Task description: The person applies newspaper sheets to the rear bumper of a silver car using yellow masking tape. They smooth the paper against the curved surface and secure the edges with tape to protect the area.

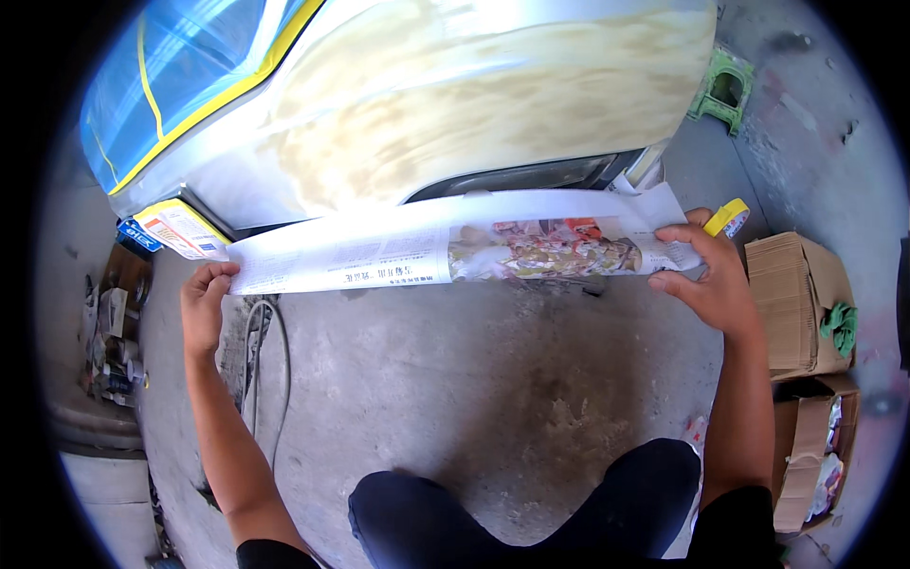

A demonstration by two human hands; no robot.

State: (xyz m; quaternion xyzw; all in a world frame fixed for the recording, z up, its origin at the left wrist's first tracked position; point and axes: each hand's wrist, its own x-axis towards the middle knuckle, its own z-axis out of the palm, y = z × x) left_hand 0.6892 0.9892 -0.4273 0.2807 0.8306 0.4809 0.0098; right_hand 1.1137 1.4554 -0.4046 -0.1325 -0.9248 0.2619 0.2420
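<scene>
Evidently nearest are the dark trouser knees (408,512), with bare concrete floor (427,360) and a loop of grey hose (286,379) beyond them. Farther out, the newspaper (360,261) spans the gap between the two hands, running rightward from the left hand (207,284) and leftward from the right hand (706,270). The left hand is closed in a pinch on the near left corner; the right hand is partly open, thumb and forefinger spread in a curve, holding the right end. A yellow tape roll (728,218) sits just beyond the right hand; whether its hidden fingers grip it, I cannot tell. The newspaper should handle as light, limp and easily torn, best taken by both ends under gentle tension. Past it stands a patchy beige-and-silver vehicle panel (493,104); contact with the newspaper is unclear. Blue plastic sheeting (204,71) edged in yellow covers the panel's upper left.
</scene>
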